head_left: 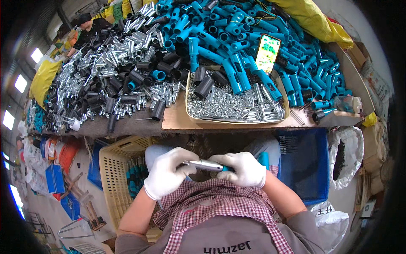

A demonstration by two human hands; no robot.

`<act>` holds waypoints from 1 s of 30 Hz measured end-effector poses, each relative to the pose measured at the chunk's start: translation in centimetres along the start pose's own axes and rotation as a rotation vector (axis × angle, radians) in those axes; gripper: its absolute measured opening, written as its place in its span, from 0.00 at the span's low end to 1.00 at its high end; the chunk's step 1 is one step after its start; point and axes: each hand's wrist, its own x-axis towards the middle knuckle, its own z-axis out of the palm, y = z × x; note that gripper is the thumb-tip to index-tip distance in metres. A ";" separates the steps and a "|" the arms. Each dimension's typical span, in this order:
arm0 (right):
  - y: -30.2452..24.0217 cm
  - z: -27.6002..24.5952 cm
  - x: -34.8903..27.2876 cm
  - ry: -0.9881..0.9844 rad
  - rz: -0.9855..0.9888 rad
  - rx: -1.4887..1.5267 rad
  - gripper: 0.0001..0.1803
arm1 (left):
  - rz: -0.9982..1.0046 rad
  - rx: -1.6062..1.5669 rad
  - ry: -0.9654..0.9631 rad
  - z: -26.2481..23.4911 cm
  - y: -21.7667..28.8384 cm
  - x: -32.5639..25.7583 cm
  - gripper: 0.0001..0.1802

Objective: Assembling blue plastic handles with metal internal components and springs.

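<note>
In front of my lap I hold a silver metal tube with a teal plastic handle (206, 165). My left hand (167, 173), in a white glove, pinches its thin silver end. My right hand (241, 169), gloved too, is wrapped round the teal part, which shows again past the palm. Beyond my hands, a cream tray (237, 122) on the bench carries small metal parts, several teal housings and black sleeves. Behind the tray rises a heap of teal plastic housings (207, 53). Silver tubes (108, 63) and black sleeves (141, 78) are piled to its left.
A lit phone (267, 53) leans among the teal parts. A coil spring (297, 118) lies right of the tray. Below the bench stand a yellow basket (112, 182) at left and a blue bin (304, 186) at right, beside a white sack (354, 148). Another person (91, 27) is at far left.
</note>
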 end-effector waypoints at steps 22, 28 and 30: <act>-0.4 0.1 0.2 -0.045 -0.014 0.041 0.23 | -0.246 -0.141 0.035 0.8 0.9 -2.2 0.18; -0.8 0.2 0.5 -0.037 -0.049 -0.023 0.23 | -0.299 -0.043 0.004 -0.6 1.8 -2.2 0.14; -1.4 0.0 0.8 -0.044 -0.003 -0.076 0.23 | -0.294 -0.154 0.008 -0.1 -0.1 -2.4 0.17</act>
